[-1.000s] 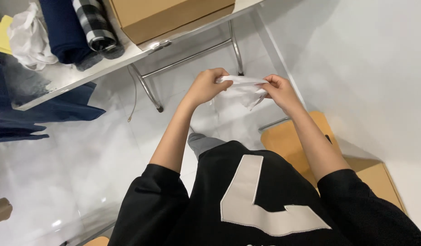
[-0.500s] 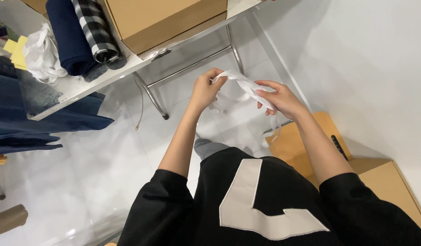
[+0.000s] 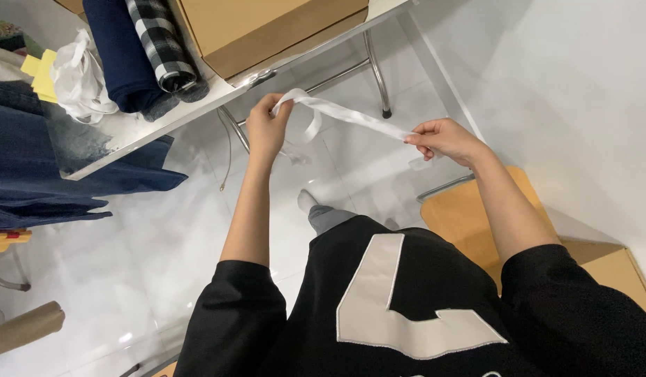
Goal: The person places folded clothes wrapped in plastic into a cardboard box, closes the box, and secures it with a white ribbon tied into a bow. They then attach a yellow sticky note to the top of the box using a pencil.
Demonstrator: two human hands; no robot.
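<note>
The person stood over a glossy white tiled floor (image 3: 127, 251) that threw back soft reflections, beside a plain white wall (image 3: 567, 91). Both hands were raised in front of the chest, well above the floor, with a white strip (image 3: 351, 115) stretched between them. The left hand (image 3: 266, 129) had its fingers closed on one end, where the strip looped over and hung down a little; the right hand (image 3: 445, 139) pinched the other end between thumb and fingertips. The strip ran slightly downhill from left to right and touched nothing else.

Above and left of the hands, a white worktop (image 3: 148, 126) on chrome legs (image 3: 375, 70) carried a cardboard box (image 3: 267, 28), a roll of checked cloth (image 3: 162, 45) lying against a roll of navy cloth (image 3: 117, 52), and a crumpled white bag (image 3: 78, 77) by some yellow paper (image 3: 40, 70). Dark blue fabric (image 3: 50, 181) hung below the worktop's edge. A tan chair seat (image 3: 470, 216) stood under the right forearm, with another box (image 3: 616, 272) beside it near the wall. A brown tube (image 3: 23, 328) lay at the lower left. The person wore a black top (image 3: 407, 307) with a pale patch.
</note>
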